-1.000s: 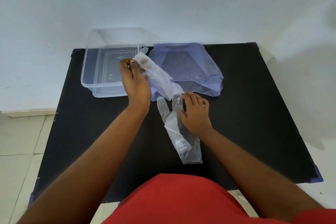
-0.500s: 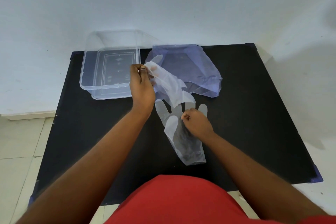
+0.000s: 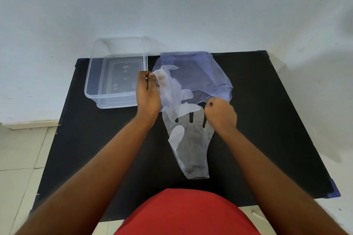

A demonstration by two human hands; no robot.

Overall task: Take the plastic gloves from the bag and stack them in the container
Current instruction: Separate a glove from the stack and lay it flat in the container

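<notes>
My left hand (image 3: 148,94) pinches a bunch of gloves (image 3: 172,91); my right hand (image 3: 220,113), fisted, flattens one glove (image 3: 191,143) on the worktop (image 3: 267,120). Next, into the empty container (image 3: 116,80).

your black table (image 3: 267,120) | clear container (image 3: 99,89) back left | purple bag (image 3: 210,74) beside it | flat glove (image 3: 191,143) near you

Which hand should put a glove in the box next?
Probably the left hand: it already holds a glove right beside the container. The right hand is farther away.
</notes>
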